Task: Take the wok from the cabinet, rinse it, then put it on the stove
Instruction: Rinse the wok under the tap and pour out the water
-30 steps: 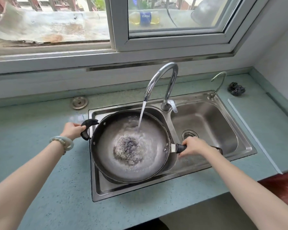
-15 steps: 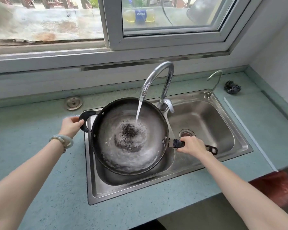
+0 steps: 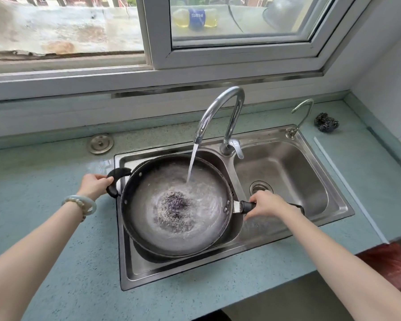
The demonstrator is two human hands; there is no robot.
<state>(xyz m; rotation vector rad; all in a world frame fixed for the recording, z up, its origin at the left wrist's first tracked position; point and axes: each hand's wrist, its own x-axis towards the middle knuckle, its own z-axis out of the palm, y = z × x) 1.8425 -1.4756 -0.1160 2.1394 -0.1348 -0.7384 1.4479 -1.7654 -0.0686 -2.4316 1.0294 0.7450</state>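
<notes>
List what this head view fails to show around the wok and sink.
- Left basin drain: covered by the wok.
- Wok bottom: blurred by churning water.
- Long handle: mostly wrapped by the right hand.
- Stove: outside the frame.
- Bottle label: too small, behind glass.

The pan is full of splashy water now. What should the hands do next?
Probably tip the dark round wok to pour out the water over the steel sink. The left hand and right hand each grip a black handle, and the tap stream has already pooled inside.
</notes>
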